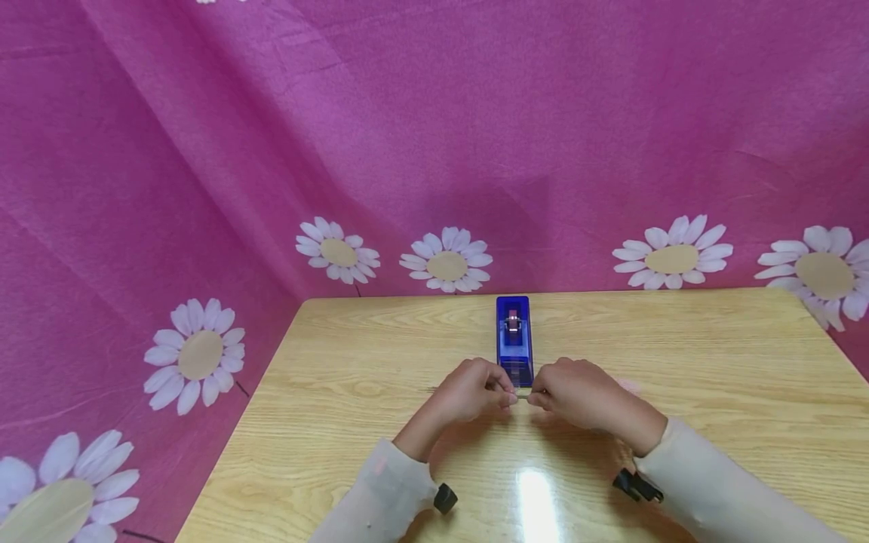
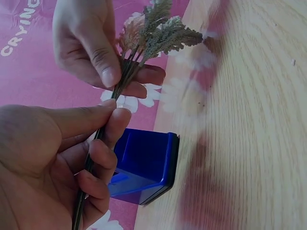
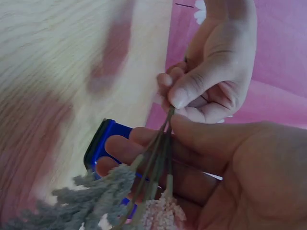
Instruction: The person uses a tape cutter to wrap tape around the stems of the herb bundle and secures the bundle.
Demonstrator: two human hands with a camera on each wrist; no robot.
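Both hands hold a small bunch of artificial flowers (image 2: pixel 170 38) by its thin dark stems. My left hand (image 1: pixel 468 394) curls its fingers around the lower stems, thumb and index finger pinching at the middle. Higher up, just below the flower heads, my right hand (image 1: pixel 577 394) pinches the stems between thumb and fingers. The heads are grey-green and pale pink (image 3: pixel 163 211), fanning out past the right hand. Directly beyond the hands stands a blue tape dispenser (image 1: pixel 514 339), its near end close to the fingertips.
The dispenser stands on a light wood-grain table (image 1: pixel 366 339). A pink cloth (image 1: pixel 434 113) with white daisies hangs behind and at the left. Black wrist devices (image 1: pixel 444 498) sit at both sleeve cuffs. Light glares off the table's near part.
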